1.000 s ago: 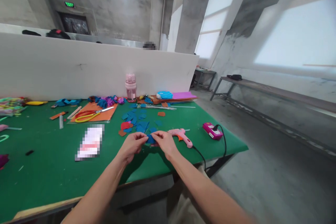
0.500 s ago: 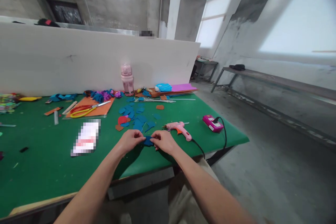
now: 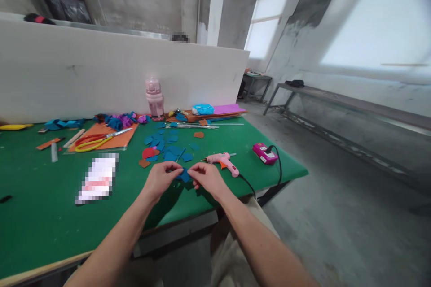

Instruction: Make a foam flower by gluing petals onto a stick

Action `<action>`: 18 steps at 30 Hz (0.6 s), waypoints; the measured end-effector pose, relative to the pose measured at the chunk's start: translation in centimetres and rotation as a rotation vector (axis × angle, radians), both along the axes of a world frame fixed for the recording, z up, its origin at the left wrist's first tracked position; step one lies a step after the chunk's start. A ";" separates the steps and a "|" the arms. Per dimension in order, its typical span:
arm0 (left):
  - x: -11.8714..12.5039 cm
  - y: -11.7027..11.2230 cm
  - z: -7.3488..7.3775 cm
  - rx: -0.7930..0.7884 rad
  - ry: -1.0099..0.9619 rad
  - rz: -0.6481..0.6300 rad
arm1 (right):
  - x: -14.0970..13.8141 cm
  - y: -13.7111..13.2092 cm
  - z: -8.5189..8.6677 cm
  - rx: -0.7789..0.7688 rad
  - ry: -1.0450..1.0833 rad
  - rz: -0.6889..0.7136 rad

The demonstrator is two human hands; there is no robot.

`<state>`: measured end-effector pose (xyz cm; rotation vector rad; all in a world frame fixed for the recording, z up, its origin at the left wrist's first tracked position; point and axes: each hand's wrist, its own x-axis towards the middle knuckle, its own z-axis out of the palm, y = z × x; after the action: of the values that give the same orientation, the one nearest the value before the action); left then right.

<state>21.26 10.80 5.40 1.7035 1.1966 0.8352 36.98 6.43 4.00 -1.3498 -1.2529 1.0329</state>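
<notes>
Both my hands meet over the front of the green table (image 3: 50, 224). My left hand (image 3: 160, 179) and my right hand (image 3: 206, 178) pinch a small blue felt piece (image 3: 184, 175) between their fingertips, just above the tabletop. Several loose blue felt cut-outs (image 3: 164, 145) lie scattered just beyond the hands, with a red felt piece (image 3: 148, 153) and a brown one (image 3: 144, 163) among them. A pink glue gun (image 3: 222, 161) lies right of my right hand, its black cord running off the table edge.
A magenta power box (image 3: 264, 153) sits near the right table corner. Scissors with red and yellow handles (image 3: 96, 140) lie on an orange sheet (image 3: 124, 136). A pink bottle (image 3: 154, 98) stands by the white partition (image 3: 101, 76). A blurred paper (image 3: 97, 178) lies at left.
The view has drifted a little, so the table sits further left in the picture. My hands still pinch the blue felt piece together, with the fingers shifted slightly on it.
</notes>
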 end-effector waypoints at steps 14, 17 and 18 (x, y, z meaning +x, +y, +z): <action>0.4 0.4 -1.0 0.132 0.500 -0.096 | 11.3 -0.7 -1.1 -0.274 -0.825 -0.164; 0.5 0.3 -1.3 0.172 0.480 -0.057 | 10.8 -0.4 -1.1 -0.245 -0.858 -0.180; 0.5 0.3 -1.4 0.181 0.478 -0.054 | 10.7 -0.4 -1.1 -0.235 -0.857 -0.181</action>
<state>21.79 11.09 3.97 2.1532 1.4106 0.5267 47.71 6.05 2.93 -2.1693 -1.5940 0.4688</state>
